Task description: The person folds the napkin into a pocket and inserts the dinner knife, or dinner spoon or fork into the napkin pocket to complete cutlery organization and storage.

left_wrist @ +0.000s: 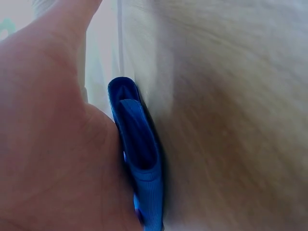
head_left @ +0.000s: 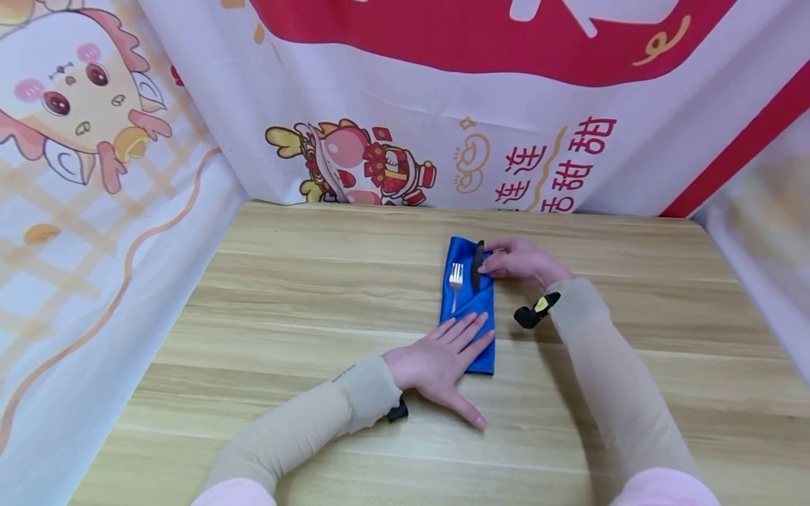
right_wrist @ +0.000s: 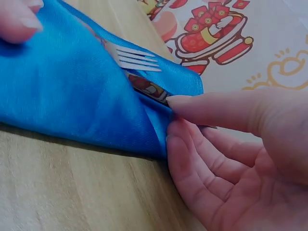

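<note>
A blue cloth napkin [head_left: 463, 249], folded into a narrow pocket, lies lengthwise on the table. My left hand [head_left: 441, 360] rests flat across its near part, fingers straight and spread, thumb out to the side. From the pocket's slanted fold a silver fork [head_left: 455, 276] sticks out, tines away from me. Beside it on the right is a table knife [head_left: 477, 267], dark in the head view and mirror-bright in the right wrist view. My right hand [head_left: 520, 261] pinches this knife [right_wrist: 149, 89] between thumb and fingers at the napkin's right edge; its lower part is hidden inside the fold.
The wood-grain table [head_left: 304, 281] extends around the napkin. A printed white and red cloth [head_left: 392, 84] hangs along the far edge, and another patterned cloth [head_left: 95, 246] borders the left side. Small black wrist cameras [head_left: 530, 316] sit on both sleeves.
</note>
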`<state>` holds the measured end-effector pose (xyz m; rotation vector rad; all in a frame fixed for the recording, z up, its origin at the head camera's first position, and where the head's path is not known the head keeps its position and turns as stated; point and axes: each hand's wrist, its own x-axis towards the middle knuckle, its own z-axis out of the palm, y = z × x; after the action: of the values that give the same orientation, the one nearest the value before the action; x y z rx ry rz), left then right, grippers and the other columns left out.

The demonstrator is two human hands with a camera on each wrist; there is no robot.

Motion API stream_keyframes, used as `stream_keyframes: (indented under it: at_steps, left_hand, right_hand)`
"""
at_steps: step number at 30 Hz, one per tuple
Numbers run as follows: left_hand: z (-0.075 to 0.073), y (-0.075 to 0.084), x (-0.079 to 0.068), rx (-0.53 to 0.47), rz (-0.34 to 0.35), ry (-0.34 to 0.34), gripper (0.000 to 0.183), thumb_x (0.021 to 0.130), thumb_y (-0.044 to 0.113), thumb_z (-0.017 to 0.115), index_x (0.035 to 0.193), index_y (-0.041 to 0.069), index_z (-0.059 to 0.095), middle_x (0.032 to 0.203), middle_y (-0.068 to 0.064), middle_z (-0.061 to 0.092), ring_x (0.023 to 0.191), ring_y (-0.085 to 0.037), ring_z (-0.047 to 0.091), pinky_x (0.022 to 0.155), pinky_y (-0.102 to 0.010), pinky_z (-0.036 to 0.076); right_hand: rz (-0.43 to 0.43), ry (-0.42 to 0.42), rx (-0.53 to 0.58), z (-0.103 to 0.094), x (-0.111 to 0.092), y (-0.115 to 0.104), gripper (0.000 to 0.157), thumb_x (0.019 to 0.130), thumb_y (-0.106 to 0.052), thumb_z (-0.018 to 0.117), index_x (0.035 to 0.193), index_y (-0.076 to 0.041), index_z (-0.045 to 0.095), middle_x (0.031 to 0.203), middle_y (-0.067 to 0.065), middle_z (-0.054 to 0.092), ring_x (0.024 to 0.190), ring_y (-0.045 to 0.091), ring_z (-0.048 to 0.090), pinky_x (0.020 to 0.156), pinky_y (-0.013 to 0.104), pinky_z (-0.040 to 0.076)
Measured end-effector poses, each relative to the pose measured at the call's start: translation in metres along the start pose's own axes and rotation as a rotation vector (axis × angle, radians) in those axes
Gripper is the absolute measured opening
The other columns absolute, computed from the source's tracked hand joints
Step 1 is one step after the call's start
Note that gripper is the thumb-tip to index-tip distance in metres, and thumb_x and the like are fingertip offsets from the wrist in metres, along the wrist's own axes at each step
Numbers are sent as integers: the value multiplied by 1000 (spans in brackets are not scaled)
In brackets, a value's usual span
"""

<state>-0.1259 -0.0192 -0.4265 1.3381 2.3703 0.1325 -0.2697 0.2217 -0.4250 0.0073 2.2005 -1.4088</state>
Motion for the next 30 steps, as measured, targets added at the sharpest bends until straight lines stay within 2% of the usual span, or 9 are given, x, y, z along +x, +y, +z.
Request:
stream_keyframes:
  at_steps: [3,8,12,19,22,25,30]
  left_hand:
    - [-1,0,0,-1,-3,1,126,77,88,56,164,15,1,168,-9,-15,153,-24,-14,121,-42,-3]
    - [0,0,0,2,-2,11,127,76,89,55,164,14,3,168,-10,-13,153,-24,-13,121,-42,-3]
    - [0,0,0,-8,-2,15,126,76,89,54,165,14,4,168,-10,-13,153,-24,-13,121,-41,-3]
    - [-1,1,-1,-34,1,31,125,77,87,57,165,15,4,168,-9,-15,153,-25,-14,121,-41,-2]
    - [-1,1,-1,-38,2,36,125,78,87,57,165,15,4,168,-8,-16,152,-25,-15,121,-41,-2]
    - [-1,0,-1,-44,6,41,125,78,86,58,165,15,4,168,-8,-17,152,-25,-15,121,-40,-2]
    - [-2,1,-2,-56,16,47,124,78,84,60,165,15,4,168,-9,-16,152,-26,-15,121,-40,-1]
  right_hand:
    - [-9,22,54,2,1,0,60,96,-17,73,148,-4,44,128,20,63,108,28,66,97,40,52]
    - [-23,60,189,7,3,1,45,105,-15,60,144,1,45,127,22,61,101,27,67,91,38,56]
    - [-1,84,245,8,3,1,42,107,-15,56,142,4,45,126,22,59,100,27,67,90,38,56]
    - [-17,48,142,6,1,-4,38,107,-12,53,138,9,46,127,26,59,108,32,65,96,42,53]
    - [-9,31,135,6,2,-5,35,107,-12,53,135,10,47,129,27,59,111,32,64,98,43,52]
    - [-7,24,120,7,3,-6,36,106,-12,57,134,9,49,131,26,59,112,31,64,98,42,52]
    - [-5,59,24,9,2,-5,38,102,-15,65,133,5,58,129,22,62,109,29,67,95,40,53]
